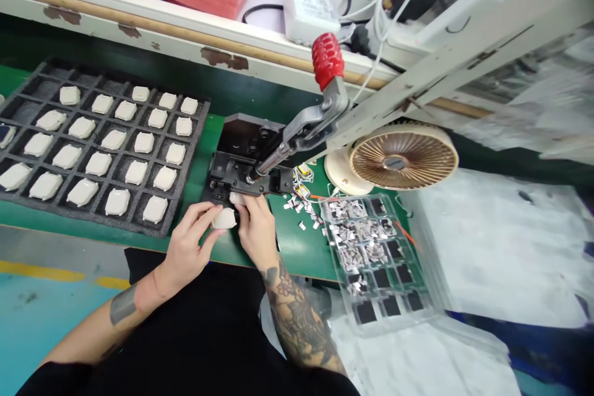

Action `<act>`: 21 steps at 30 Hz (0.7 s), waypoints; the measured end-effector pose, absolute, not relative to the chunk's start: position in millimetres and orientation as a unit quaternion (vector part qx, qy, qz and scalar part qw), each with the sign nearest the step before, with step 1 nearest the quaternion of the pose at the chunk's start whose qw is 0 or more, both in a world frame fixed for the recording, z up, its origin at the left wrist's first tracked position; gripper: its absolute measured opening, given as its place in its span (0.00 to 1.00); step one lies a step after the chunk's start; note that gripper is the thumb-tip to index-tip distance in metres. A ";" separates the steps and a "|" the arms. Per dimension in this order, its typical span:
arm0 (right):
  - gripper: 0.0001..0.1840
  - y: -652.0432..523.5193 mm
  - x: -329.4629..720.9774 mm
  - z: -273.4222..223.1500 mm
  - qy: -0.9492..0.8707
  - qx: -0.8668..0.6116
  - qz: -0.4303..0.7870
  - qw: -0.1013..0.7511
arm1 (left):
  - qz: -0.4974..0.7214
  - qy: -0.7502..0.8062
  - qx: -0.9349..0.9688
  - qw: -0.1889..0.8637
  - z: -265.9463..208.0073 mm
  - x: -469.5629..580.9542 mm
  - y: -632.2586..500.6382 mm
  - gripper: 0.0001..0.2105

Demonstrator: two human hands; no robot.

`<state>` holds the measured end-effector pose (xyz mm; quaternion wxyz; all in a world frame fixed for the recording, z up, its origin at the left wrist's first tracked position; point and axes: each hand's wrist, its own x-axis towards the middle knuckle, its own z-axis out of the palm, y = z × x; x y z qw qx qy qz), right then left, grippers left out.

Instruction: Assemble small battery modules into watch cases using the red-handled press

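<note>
Case (224, 218) pinched in left hand (191, 246), right hand (258, 229) at lever press (271, 158)

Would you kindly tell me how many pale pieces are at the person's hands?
2: one pale piece in the left hand, and another pale piece, partly hidden, at the right hand. More may be hidden.

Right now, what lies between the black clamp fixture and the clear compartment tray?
In the head view, small white pieces lie scattered on the green tabletop between them, with yellow-and-white pieces farther back and part of a thin orange strip.
</note>
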<state>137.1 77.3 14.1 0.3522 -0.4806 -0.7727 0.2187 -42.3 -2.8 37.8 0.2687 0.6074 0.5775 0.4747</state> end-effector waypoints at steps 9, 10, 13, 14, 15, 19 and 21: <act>0.22 32.9 187.5 24.5 -0.695 -0.537 0.246 0.409 | 0.201 0.660 0.708 0.149 31.1 -18.3 66.1 0.18; 0.22 33.7 190.1 25.1 -0.685 -0.545 0.248 0.415 | 0.174 0.660 0.716 0.146 33.1 -18.6 70.4 0.19; 0.21 35.5 195.1 24.7 -0.655 -0.562 0.251 0.439 | 0.127 0.651 0.730 0.166 40.5 -23.6 72.9 0.22; 0.21 35.6 196.2 24.0 -0.647 -0.563 0.255 0.446 | 0.130 0.648 0.729 0.177 43.0 -25.7 70.4 0.23; 0.21 35.5 197.2 23.2 -0.641 -0.562 0.265 0.450 | 0.150 0.646 0.724 0.188 45.3 -27.4 66.3 0.22; 0.21 34.1 196.9 22.2 -0.637 -0.529 0.334 0.450 | 0.346 0.584 0.662 0.317 51.3 -26.5 41.5 0.19; 0.19 32.9 192.2 24.3 -0.646 -0.501 0.358 0.451 | 0.423 0.524 0.592 0.443 52.2 -22.2 30.8 0.20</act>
